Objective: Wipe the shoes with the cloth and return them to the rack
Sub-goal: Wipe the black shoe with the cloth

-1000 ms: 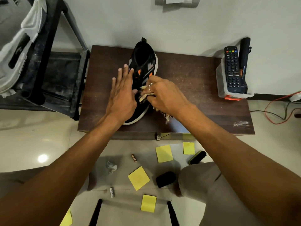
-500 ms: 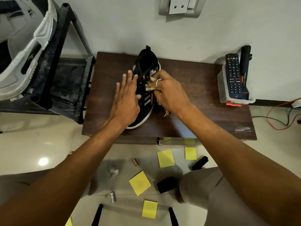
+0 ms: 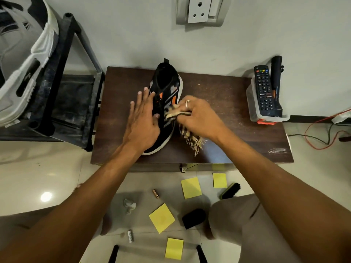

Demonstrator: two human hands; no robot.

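Observation:
A black sneaker [image 3: 165,86] with orange and grey stripes and a white sole lies on the dark wooden table [image 3: 224,103], heel toward the wall. My left hand [image 3: 143,118] rests flat on its left side and toe, fingers straight. My right hand [image 3: 197,118] grips a beige fringed cloth [image 3: 190,136] and presses it against the shoe's right side. The cloth's fringe hangs down onto the table. On the left stands the black shoe rack [image 3: 64,92], and a white-soled shoe [image 3: 22,59] sits on it.
A clear tray [image 3: 254,111] at the table's right end holds a remote [image 3: 265,90] and a black torch. Yellow sticky notes [image 3: 190,187], a shoe brush [image 3: 229,190], a black sponge [image 3: 193,218] and small batteries lie on the tiled floor below. Wires run at far right.
My right hand slid the cloth toward the heel along the shoe's right side, then back toward the middle. My left hand stayed on the shoe. The camera tilted up slightly.

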